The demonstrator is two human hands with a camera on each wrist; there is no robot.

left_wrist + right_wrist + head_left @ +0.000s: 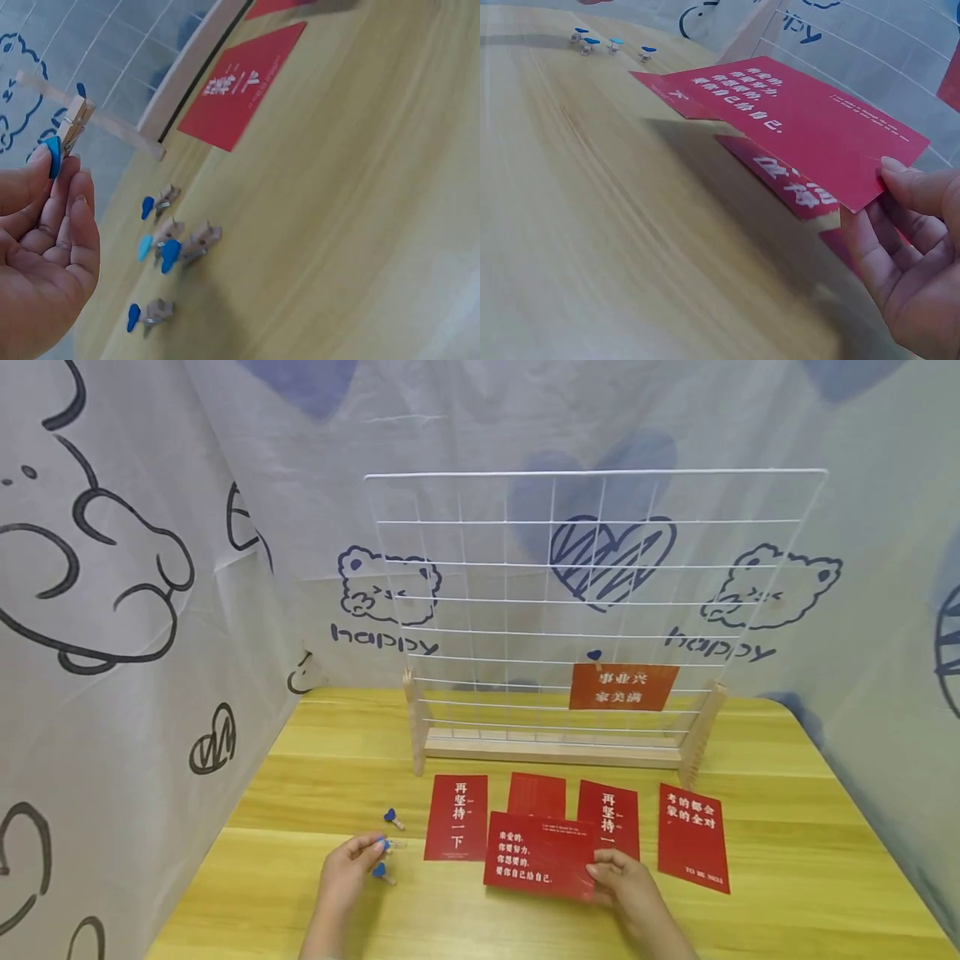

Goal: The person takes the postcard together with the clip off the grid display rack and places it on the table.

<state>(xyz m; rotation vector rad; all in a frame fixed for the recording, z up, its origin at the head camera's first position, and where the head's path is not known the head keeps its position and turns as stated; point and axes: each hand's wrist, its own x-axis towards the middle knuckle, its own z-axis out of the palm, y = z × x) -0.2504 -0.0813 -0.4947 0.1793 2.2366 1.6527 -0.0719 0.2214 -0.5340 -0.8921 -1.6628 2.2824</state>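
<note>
Between thumb and fingertips of the left hand (pixel 41 247) sits a small wooden clothespin w/ blue heart tip (pixel 66 135), pinched at its blue end, wooden jaws pointing up and away from the palm. Just beyond those fingers, on the yellow wood-grain table (pixel 787 877), lie more blue-tipped wooden pins (pixel 172 251), loose, close together, not touching the hand.

Right hand (pixel 630 889): thumb on top, fingers curled under, gripping the near corner of a red rectangular paper card w/ white characters (pixel 540 856). Card is lifted off the table, tilted, overlapping the other red cards (pixel 693 837) lying flat past the fingertips.

Further out from both hands stands a white wire grid panel in a pale wooden base (pixel 585 602), one red card clipped (pixel 624 687) low on it, right of centre.
</note>
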